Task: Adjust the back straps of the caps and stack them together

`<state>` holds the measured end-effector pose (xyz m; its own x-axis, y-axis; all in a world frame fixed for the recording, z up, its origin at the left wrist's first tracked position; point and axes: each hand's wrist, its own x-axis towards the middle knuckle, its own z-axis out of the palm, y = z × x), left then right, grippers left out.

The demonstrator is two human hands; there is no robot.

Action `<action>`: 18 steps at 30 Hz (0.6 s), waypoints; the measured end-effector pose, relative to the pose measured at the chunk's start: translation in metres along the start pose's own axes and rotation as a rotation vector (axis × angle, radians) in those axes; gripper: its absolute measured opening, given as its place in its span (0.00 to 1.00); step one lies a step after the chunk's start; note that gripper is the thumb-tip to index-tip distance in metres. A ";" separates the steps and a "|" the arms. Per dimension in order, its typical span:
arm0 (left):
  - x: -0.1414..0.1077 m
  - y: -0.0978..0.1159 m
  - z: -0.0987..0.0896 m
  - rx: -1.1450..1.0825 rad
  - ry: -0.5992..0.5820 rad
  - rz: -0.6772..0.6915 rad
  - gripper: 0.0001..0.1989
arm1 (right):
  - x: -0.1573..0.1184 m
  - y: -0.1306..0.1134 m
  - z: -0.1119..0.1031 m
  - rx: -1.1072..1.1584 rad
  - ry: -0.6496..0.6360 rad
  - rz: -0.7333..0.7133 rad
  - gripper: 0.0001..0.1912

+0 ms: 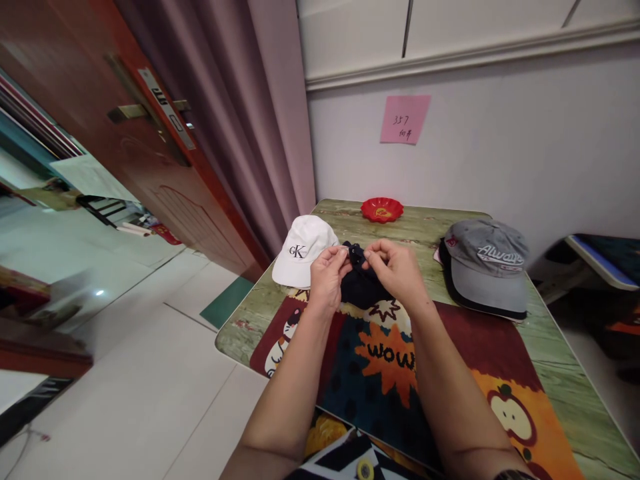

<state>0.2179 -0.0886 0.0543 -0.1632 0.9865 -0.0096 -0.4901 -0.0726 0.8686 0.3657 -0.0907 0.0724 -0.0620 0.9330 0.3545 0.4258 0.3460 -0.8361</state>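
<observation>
A black cap is between my hands over the patterned mat, with a narrow band along its upper edge. My left hand pinches the left end of that band between thumb and fingertips. On the other side, my right hand grips the band with thumb and forefinger. Small details on the band are too tiny to make out. Just left of my left hand sits a white cap with "CK"-like lettering. To the right lies a stack of caps, a grey "Always" cap on top.
A red scalloped dish stands at the back of the green wood-patterned table. Behind it, a pink note is stuck to the wall. A brown door and a mauve curtain are at the left.
</observation>
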 end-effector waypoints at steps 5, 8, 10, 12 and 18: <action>-0.003 0.001 0.001 0.018 -0.007 0.003 0.16 | -0.002 -0.005 0.003 -0.098 0.054 -0.004 0.11; -0.005 0.000 0.002 0.015 -0.008 0.003 0.16 | 0.000 -0.002 0.004 -0.131 0.056 0.004 0.11; -0.005 0.000 0.002 0.014 -0.003 0.005 0.17 | 0.001 0.001 0.005 -0.130 0.035 0.011 0.11; -0.006 -0.001 0.003 0.008 -0.004 0.010 0.17 | 0.001 0.002 0.006 -0.121 0.019 0.023 0.11; -0.008 -0.003 0.001 -0.068 -0.015 -0.002 0.16 | 0.001 0.000 0.006 -0.081 0.014 0.055 0.11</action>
<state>0.2221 -0.0957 0.0522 -0.1497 0.9887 -0.0036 -0.5473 -0.0799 0.8331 0.3601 -0.0894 0.0700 -0.0244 0.9486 0.3155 0.5002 0.2848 -0.8177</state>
